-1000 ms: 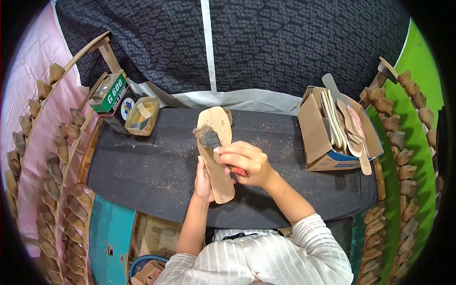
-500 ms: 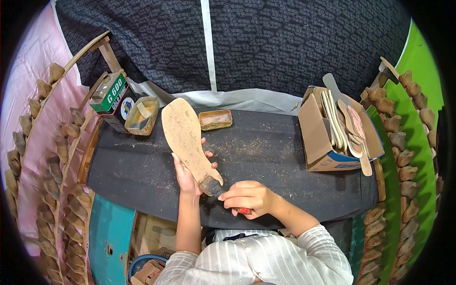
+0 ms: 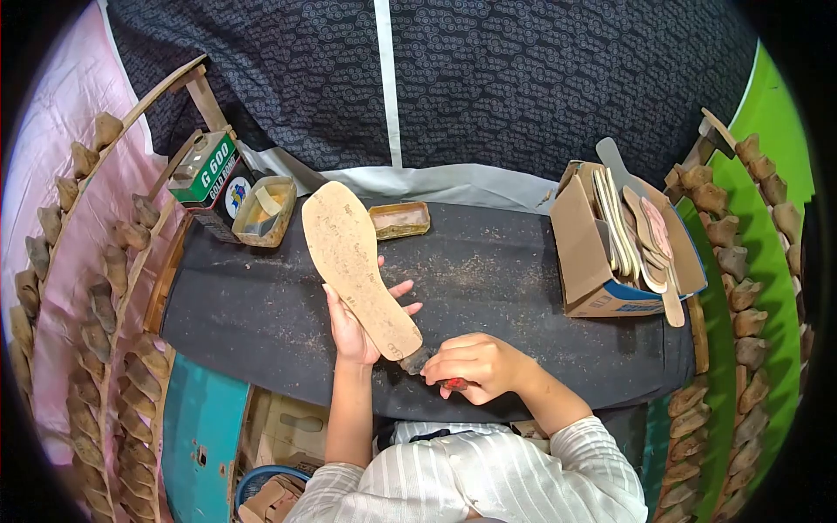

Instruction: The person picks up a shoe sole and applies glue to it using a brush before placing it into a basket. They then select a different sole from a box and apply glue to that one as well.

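Observation:
My left hand (image 3: 353, 336) holds a tan shoe insole (image 3: 353, 261) from beneath. The thumb lies along its left edge, and the fingers stick out past the right edge. The broad toe end points away from me and the narrow heel end towards me. In my right hand (image 3: 475, 368) is a brush (image 3: 413, 361) with dark bristles and a red handle, most of which the fingers hide. Its bristles are right at the edge of the heel end. Dark specks and small printed marks show on the insole's upper face.
A cardboard box (image 3: 582, 253) of insoles stands at the right of the black-covered table (image 3: 506, 305). At the back left are a G 600 can (image 3: 196, 179) and an open container (image 3: 284, 213). A shallow tray (image 3: 401, 231) sits behind the insole. Racks of shoe lasts flank both sides.
The brush has slid off the heel's surface to its edge, moving slightly right. The insole has shifted a little right, and the left fingers have spread further out.

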A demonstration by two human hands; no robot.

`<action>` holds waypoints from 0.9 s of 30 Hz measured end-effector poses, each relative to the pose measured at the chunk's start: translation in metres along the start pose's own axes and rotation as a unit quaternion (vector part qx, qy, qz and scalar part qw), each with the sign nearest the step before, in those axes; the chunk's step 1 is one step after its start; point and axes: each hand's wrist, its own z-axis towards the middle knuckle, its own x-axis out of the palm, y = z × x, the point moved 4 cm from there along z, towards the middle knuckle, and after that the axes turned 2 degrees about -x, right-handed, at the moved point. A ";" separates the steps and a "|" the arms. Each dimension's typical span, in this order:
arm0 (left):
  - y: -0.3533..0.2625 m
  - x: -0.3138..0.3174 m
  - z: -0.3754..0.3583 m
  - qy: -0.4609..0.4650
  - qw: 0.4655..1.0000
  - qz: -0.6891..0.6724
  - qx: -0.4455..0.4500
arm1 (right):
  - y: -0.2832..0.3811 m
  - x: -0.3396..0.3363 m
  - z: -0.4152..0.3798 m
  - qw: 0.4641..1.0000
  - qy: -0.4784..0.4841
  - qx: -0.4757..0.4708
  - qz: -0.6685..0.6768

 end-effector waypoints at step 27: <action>0.044 -0.007 -0.021 0.033 0.980 0.164 -0.105 | -0.003 -0.070 0.047 0.957 -0.199 -0.083 -0.195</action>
